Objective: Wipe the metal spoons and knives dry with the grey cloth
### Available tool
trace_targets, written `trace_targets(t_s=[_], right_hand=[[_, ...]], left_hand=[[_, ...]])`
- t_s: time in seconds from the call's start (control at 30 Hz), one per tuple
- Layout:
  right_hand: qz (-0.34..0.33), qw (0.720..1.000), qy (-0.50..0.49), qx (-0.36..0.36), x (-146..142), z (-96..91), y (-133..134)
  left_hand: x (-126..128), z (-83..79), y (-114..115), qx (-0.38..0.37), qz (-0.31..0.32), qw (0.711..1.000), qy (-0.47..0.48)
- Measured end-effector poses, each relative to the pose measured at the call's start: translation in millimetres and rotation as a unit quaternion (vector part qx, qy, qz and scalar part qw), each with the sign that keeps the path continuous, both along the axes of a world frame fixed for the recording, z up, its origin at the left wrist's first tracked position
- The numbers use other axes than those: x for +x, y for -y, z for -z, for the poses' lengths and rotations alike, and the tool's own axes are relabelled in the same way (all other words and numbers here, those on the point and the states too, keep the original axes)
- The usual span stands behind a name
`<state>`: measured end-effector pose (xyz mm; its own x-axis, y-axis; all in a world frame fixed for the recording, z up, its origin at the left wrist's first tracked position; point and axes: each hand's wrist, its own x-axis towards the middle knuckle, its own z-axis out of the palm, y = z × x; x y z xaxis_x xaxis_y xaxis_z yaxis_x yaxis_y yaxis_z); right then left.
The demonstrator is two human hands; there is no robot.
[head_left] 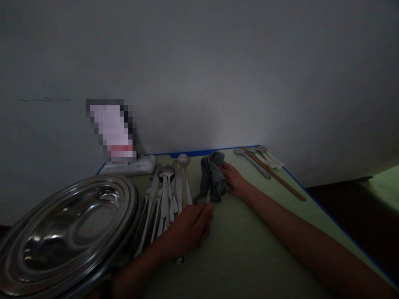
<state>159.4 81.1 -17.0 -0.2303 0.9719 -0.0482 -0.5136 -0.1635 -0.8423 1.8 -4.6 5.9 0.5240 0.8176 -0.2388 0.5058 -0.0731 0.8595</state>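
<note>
My left hand is closed around a thin utensil, whose short visible part looks shiny. Its far end runs into a grey checked cloth, so I cannot tell what kind it is. From the right, my right hand grips the bunched cloth around that end. Beside my left hand lies a spread of metal cutlery, with a table knife, a round-bowled spoon and several more spoons and knives. My left forearm covers part of these.
Stacked oval steel trays fill the left side. Behind them a blurred-out phone-like screen leans above a white case. At the right lie a metal spoon, brown chopsticks and white-handled cutlery. A wall borders the table's back.
</note>
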Motion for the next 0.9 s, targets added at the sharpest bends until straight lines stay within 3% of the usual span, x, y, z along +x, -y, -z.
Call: trace_targets(t_s=[0.33,0.57,0.77,0.9], right_hand=[[0.005,1.000,-0.021,0.009,-1.8,5.7,-3.3],[0.004,1.000,-0.010,-0.025,-2.2,5.3,-2.8],[-0.022,0.999,-0.003,0.025,-1.5,5.5,-2.5],[-0.032,0.999,0.006,0.022,0.7,3.5,-2.1]], left_hand=[[0.4,0.3,0.1,0.013,0.001,1.000,-0.004],[-0.1,2.3,0.0,0.016,0.008,1.000,0.014],[-0.2,2.9,-0.3,-0.001,0.004,1.000,0.007],[-0.6,3.6,0.0,0.002,0.002,1.000,0.014]])
